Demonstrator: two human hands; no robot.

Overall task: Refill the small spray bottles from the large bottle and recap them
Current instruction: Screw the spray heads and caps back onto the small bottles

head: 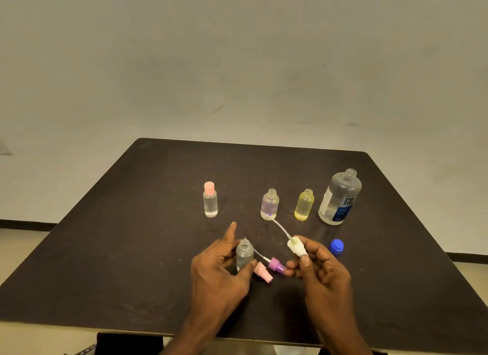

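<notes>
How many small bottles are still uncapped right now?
3: the clear bottle held by the left hand, the purple-tinted bottle at mid-table, and the yellow bottle beside the large bottle. The pink-capped bottle is closed.

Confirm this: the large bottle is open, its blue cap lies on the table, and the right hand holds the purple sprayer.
Not quite. In the head view the right hand holds the pale yellow sprayer; the purple sprayer lies on the table. The rest stands.
</notes>
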